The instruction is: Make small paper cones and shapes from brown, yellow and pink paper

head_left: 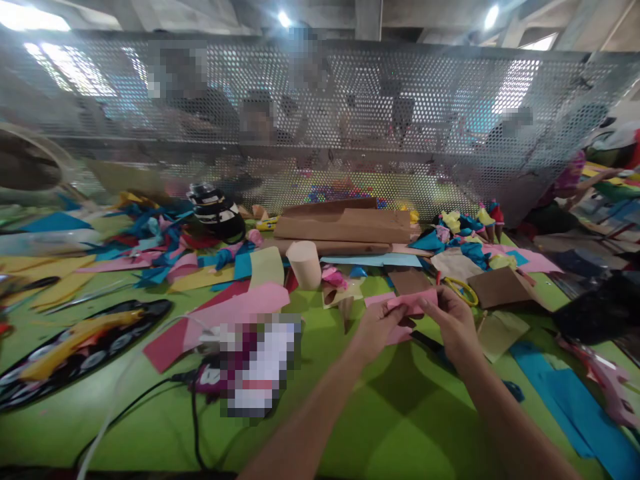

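A small strip of pink paper [413, 303] is stretched between my two hands above the green table [400, 427]. My left hand [376, 327] pinches its left end, and my right hand [454, 323] pinches the right end. Beneath the hands lie more pink paper [399, 335] and a dark, narrow tool [427, 343], partly hidden by my right hand. Left of my hands, a small brown paper cone [345, 313] sits with pale yellow and pink paper at its top. A beige cylinder [304, 265] stands behind it.
A pixelated phone [265, 370] and a purple power strip [210, 375] with cables lie to the left. Yellow tape [461, 291], blue paper [565, 400] and a pink glue gun [607, 383] are at the right. A perforated metal screen [350, 100] closes the back, with people behind it.
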A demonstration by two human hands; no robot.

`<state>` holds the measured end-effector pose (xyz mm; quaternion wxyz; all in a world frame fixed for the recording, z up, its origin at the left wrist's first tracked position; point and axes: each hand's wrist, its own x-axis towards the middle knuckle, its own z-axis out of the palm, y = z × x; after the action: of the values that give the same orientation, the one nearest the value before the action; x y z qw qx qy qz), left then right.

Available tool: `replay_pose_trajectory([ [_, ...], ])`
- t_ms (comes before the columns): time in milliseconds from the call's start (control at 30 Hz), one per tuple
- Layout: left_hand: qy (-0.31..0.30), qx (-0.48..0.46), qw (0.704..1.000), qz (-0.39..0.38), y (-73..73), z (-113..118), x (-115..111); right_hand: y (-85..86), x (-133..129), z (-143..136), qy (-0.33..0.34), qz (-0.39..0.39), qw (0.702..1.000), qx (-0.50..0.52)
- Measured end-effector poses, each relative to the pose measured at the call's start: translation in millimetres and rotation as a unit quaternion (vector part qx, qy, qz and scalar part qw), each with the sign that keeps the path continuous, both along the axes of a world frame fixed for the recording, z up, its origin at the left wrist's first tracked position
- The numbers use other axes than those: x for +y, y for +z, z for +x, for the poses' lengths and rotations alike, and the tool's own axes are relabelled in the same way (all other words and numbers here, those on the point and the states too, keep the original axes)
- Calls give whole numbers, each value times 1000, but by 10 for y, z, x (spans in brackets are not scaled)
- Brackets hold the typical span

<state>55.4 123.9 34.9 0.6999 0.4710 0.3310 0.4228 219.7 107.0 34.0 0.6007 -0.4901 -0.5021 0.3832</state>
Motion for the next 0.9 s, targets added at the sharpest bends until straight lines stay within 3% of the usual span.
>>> replay_pose_trajectory([
  [267, -11, 16, 1000, -13, 2, 1, -10, -2, 5, 13, -15, -10, 1000, 1],
  [667, -6, 45, 998, 48, -15, -27, 27, -91, 29, 53, -22, -19, 999, -30],
  [900, -6, 37, 999, 14, -50, -42, 32, -81, 12, 40, -29, -16, 999, -27],
])
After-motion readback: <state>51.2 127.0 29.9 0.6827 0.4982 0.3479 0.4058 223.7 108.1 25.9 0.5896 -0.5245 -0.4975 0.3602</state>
